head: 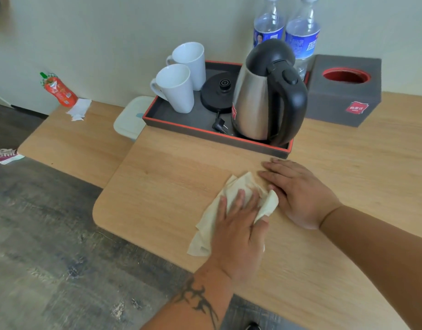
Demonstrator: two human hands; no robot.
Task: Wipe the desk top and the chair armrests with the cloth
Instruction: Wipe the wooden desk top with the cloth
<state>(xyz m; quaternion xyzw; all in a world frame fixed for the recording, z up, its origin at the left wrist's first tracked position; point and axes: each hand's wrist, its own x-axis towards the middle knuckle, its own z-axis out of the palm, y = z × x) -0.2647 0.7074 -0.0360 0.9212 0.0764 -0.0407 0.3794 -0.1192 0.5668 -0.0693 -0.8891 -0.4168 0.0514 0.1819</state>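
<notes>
Table [171, 186] wiping is the step now, near its rounded corner. Cloth [229, 210] lies crumpled under my left hand [238, 236], fingers spread flat; my right hand [298, 194] rests open beside. Next I should push toward the tray [212, 134].

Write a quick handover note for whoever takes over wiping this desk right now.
Left hand presses flat on the cloth at the desk's front corner. Right hand lies flat and empty on the wood beside it. Tray with kettle and mugs sits behind, tissue box to the right. How much is wiped cannot be told. Left: rest of desk, chair armrests; no chair in view.
</notes>
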